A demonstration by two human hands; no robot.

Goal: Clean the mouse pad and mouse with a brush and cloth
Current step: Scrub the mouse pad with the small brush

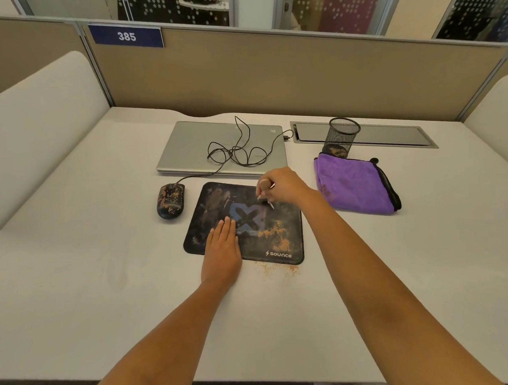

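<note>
Orange-brown grit (277, 268) lay on the desk (104, 288) just off the near edge of the mouse pad (280, 220); my left hand (222, 248) pressed flat, fingers straight, on the pad's near-left part. My right hand (283, 186) was curled round the brush (265, 191) over the pad's far-right corner. The soiled mouse (171, 201) sat just left of the pad, the folded purple cloth (352, 184) to its right, and the closed laptop (197, 145) behind.
</note>
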